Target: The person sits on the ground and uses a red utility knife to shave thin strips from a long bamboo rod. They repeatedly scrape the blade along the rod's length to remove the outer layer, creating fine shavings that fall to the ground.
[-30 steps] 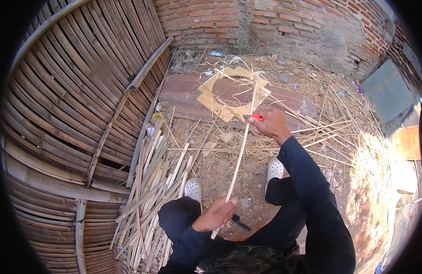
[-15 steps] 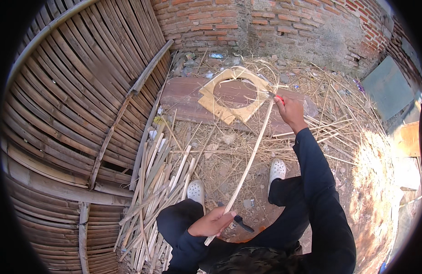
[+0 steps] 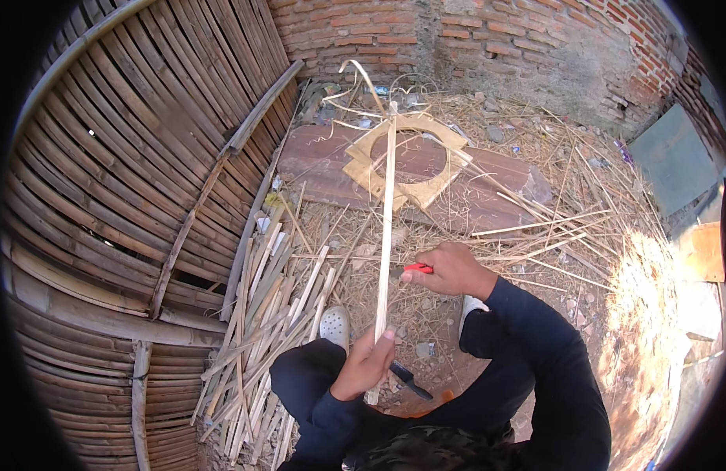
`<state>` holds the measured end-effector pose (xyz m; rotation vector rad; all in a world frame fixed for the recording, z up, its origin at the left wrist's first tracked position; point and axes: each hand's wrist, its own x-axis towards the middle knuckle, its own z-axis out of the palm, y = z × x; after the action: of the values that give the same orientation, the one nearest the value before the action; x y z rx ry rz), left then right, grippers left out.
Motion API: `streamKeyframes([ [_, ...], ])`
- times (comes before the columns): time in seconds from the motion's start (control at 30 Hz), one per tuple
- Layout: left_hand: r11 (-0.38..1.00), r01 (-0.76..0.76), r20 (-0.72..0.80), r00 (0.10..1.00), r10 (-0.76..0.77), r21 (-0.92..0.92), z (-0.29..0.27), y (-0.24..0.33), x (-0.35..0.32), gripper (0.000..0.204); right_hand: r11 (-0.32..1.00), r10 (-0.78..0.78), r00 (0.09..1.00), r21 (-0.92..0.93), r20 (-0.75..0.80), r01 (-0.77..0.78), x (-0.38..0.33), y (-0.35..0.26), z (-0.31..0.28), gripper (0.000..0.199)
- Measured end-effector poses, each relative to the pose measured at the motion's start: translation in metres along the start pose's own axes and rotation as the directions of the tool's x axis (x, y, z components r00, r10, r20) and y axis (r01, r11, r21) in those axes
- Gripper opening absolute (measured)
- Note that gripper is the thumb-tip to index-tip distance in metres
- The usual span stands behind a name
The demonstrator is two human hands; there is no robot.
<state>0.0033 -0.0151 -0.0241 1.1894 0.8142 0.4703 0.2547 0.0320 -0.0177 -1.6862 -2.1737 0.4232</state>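
My left hand (image 3: pixel 366 364) is closed around the lower end of a long pale bamboo strip (image 3: pixel 388 208). The strip points away from me, with thin curled shavings (image 3: pixel 361 72) about its far end. In my right hand (image 3: pixel 455 269) is a small red-handled knife (image 3: pixel 420 268), its dark blade close to the strip's right edge; whether they touch I cannot tell. Beyond, a yellowish wooden board with a round hole (image 3: pixel 361 170) lies partly behind the strip. A dark, flat, curved object (image 3: pixel 411 380) shows just below my left hand; its kind is unclear.
A pile of split bamboo strips (image 3: pixel 257 345) lies on the left beside a bamboo-slat wall (image 3: pixel 143 141). The holed board rests on a reddish-brown plank (image 3: pixel 316 161). More thin strips (image 3: pixel 551 228) and shavings cover the ground at right. A brick wall (image 3: pixel 528 47) closes the far side.
My right hand with the knife has come from the strip's far end back toward me. The strip has swung left and now points straight away, its far end raised with curled shavings.
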Motion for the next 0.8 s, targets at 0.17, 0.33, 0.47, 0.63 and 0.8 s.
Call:
streamKeyframes([
  [0.17,0.995,-0.064,0.045,0.997,0.067,-0.074,0.002,0.006,0.005,0.037,0.992,-0.125,0.977,-0.016,-0.172,0.124,-0.006,-0.014,0.03,0.057],
  [0.33,0.996,-0.066,-0.021,0.998,0.064,-0.067,0.006,0.01,0.006,0.033,0.999,-0.03,0.935,0.024,-0.353,0.041,0.006,0.013,0.004,0.055],
  [0.47,0.992,-0.097,0.012,0.995,0.098,-0.074,0.005,0.008,0.009,0.025,0.981,-0.195,0.926,-0.071,-0.323,0.181,0.005,0.001,0.007,0.055],
  [0.63,0.997,0.002,0.106,0.994,0.006,-0.075,-0.001,0.012,0.001,0.02,0.975,-0.192,0.911,-0.177,-0.365,0.134,0.014,0.019,0.011,0.057],
  [0.8,0.987,0.026,0.178,0.984,0.003,-0.161,-0.01,0.014,0.004,0.02,0.985,-0.138,0.928,-0.145,-0.347,0.092,0.015,0.014,0.011,0.06],
])
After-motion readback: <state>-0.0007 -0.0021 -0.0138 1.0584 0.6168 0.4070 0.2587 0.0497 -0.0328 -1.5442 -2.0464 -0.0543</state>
